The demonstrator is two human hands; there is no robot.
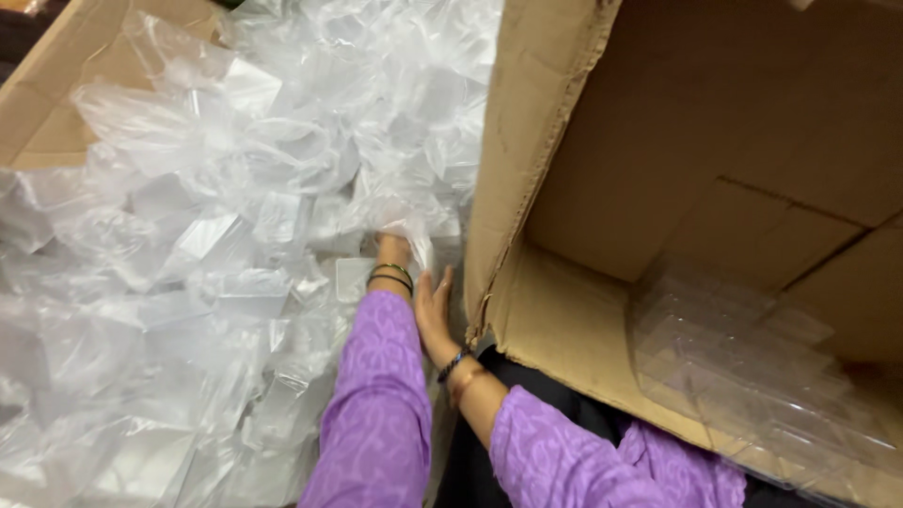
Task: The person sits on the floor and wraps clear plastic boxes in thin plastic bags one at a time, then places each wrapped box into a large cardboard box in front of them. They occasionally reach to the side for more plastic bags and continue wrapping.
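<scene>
A large heap of clear plastic bags (216, 235) filled the left half of the view, each bag seeming to hold a small transparent box, and the heap was spread loose, so that any piece could be reached from above. On the right stood a big cardboard carton (602, 188), tipped on its side with the opening toward the person, probably so that things could be slid in without lifting. Inside it, on the lower wall, lay a stack of clear plastic containers (752, 367), packed flat against each other. Another cardboard edge (47, 103) showed at the upper left, behind the heap.

The person wore purple sleeves (376, 414) and bangles (391, 275) on the left wrist. The left hand (395, 246) was pushed into the heap; its fingers were buried under the plastic, so it could not be told whether they were closed on a bag. The right hand (433, 306) was open, fingers straight and together, lying just beside the left wrist and close to the torn edge of the carton, holding nothing. A beaded bracelet (453, 362) sat on its wrist.
</scene>
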